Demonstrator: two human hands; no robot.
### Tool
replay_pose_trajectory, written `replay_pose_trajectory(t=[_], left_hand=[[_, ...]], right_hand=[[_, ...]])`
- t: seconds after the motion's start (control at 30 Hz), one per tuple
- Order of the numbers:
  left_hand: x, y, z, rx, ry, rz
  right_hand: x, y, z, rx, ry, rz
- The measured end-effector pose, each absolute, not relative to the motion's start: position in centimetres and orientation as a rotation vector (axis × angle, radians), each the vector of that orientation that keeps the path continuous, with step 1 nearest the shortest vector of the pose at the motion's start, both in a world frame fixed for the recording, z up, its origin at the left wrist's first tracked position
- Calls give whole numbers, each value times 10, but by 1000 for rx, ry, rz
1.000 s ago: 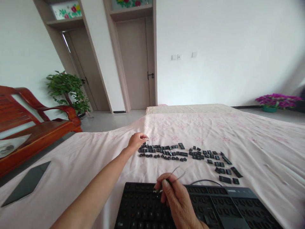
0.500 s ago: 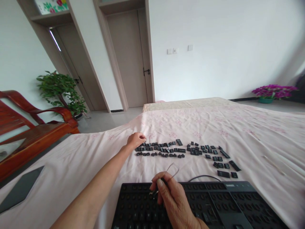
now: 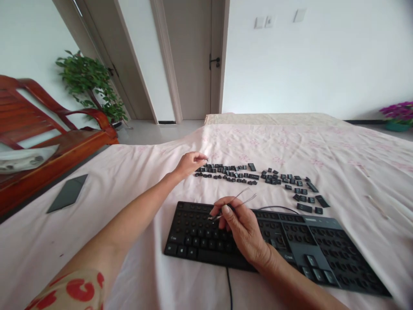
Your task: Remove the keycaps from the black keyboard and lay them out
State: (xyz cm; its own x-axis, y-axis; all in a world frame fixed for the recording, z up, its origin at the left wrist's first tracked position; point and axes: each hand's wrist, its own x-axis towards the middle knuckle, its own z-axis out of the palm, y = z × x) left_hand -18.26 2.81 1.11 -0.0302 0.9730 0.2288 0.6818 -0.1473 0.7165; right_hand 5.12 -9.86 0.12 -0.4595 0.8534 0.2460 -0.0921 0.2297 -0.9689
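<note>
My left hand is stretched out to the far left end of the loose black keycaps. Its thumb and fingers are pinched together on a small dark piece, apparently a keycap. Over the black keyboard, my right hand is closed around a wire keycap puller. The puller's thin wire ends point away, up and to the right. Part of the keyboard is hidden behind this hand. Some keys are in place at its lower left, while many other positions show bare sockets.
A dark flat tablet or phone lies on the pink patterned cloth at left. Cotton-swab-like sticks are at right. Beyond the cloth's left edge stand a red wooden chair and a potted plant.
The view has tipped downward, so more of the keyboard shows. My left hand has lifted slightly at the end of the keycap rows. My right hand still holds the puller, now turned somewhat.
</note>
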Motion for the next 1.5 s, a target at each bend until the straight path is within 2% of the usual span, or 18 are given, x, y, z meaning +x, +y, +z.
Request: replay_pose_trajectory(t=[0.1, 0.23, 0.37, 0.53, 0.77, 1.07, 1.33, 1.5], left_hand=[[-178, -31, 25, 1962, 1391, 889], [-182, -92, 31, 2010, 1271, 748], [-192, -120, 20, 1979, 1175, 781], [-196, -132, 10, 1975, 1152, 781], [-200, -134, 9, 2054, 1123, 733], [-193, -138, 11, 2244, 1212, 648], [-179, -141, 10, 2189, 1375, 640], [-166, -141, 12, 2086, 1560, 675]], right_hand=[[50, -102, 3, -661, -1748, 1369], [43, -106, 7, -614, -1908, 1287], [32, -107, 11, -601, -1994, 1253], [20, -107, 17, -598, -2207, 1224], [5, -106, 22, -397, -2556, 934], [12, -106, 2, -237, -2295, 909], [16, -103, 0, -294, -2152, 990], [18, -105, 2, -285, -2241, 827]])
